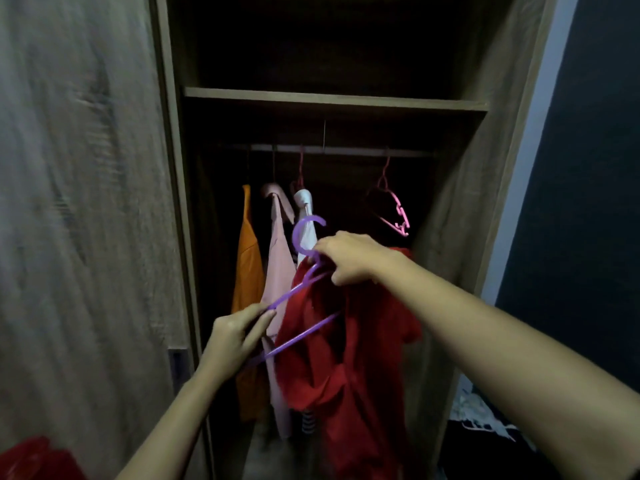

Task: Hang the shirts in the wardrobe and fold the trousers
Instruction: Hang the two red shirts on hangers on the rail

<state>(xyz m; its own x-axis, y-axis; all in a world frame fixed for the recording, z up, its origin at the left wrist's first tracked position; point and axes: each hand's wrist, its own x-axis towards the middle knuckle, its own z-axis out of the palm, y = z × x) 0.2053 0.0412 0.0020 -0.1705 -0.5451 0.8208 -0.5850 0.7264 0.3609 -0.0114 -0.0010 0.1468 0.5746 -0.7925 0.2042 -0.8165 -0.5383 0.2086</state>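
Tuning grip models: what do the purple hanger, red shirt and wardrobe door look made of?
Purple hanger: likely moulded plastic, given its smooth surface, uniform colour and thick rounded hook.
Red shirt: soft matte cloth that drapes in loose folds. The fibre can't be told.
Wardrobe door: matte board with a wood-grain pattern, probably laminate, though veneer can't be ruled out.

The rail (346, 150) carries an orange shirt (247, 271), pink shirt (278, 258), white shirt (306, 216), pink hanger (394, 209).
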